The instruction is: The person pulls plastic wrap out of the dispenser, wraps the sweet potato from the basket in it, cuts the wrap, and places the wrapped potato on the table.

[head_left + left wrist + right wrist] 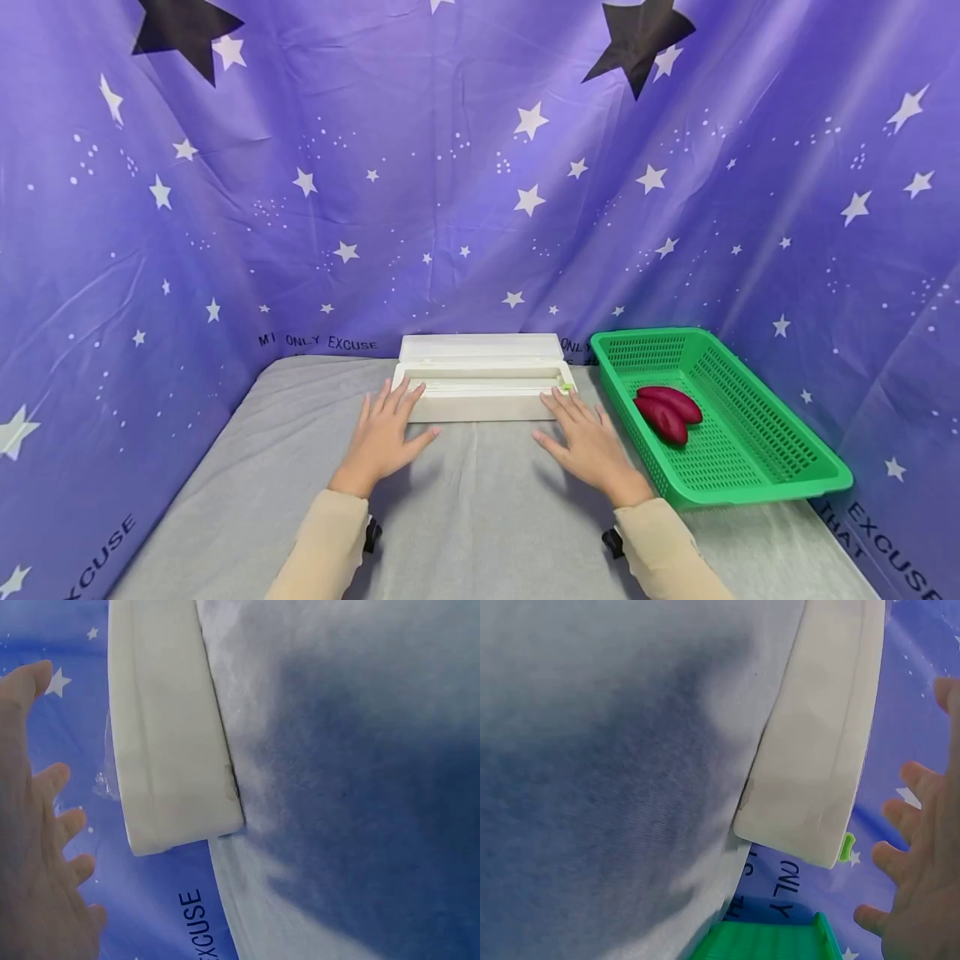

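Observation:
A long white box (480, 407), which looks like a cling film dispenser, lies on the cloth-covered table with its lid (482, 347) tipped back. A small green piece (566, 387) sits at its right end, also visible in the right wrist view. My left hand (382, 437) hovers with fingers spread by the box's left end. By the right end, my right hand (590, 443) is held the same way, also holding nothing. In both wrist views the fingers appear apart from the box. A bit of clear film (106, 784) shows beside the box in the left wrist view.
To the right stands a green plastic basket (757, 496) with two dark red sweet potatoes (670, 408) in it. A grey cloth (465, 517) covers the table. Purple star-patterned curtains (450, 208) hang behind and along both sides.

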Demonstrator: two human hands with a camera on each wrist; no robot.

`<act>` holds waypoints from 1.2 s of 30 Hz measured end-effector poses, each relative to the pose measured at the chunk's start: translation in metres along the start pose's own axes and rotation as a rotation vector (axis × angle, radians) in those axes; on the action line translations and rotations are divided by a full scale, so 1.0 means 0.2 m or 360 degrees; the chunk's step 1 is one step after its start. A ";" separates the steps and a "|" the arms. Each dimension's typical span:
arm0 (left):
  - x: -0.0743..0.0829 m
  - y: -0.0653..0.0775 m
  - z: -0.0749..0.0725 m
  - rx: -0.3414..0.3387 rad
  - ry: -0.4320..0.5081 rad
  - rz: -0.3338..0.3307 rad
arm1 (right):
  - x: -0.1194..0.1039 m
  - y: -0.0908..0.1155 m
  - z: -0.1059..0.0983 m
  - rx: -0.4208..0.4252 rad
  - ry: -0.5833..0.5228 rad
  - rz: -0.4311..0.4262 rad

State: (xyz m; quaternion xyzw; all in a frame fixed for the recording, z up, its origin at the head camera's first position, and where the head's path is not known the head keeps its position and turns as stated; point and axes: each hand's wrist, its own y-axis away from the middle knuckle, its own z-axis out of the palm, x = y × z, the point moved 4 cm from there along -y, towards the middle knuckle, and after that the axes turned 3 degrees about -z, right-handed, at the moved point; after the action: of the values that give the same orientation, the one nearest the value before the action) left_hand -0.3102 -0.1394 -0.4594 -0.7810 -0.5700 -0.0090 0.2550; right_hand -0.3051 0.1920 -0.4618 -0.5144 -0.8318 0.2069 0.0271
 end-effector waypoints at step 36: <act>-0.15 -0.26 0.01 0.0038 0.0173 0.0011 | 0.20 -0.27 0.00 0.0260 -0.0242 0.0110</act>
State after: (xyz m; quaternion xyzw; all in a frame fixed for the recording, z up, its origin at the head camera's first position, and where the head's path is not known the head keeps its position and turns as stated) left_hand -0.3678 -0.1542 -0.4501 -0.7782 -0.5527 -0.0437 0.2949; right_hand -0.3700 0.2052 -0.4480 -0.5217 -0.7935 0.3132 -0.0015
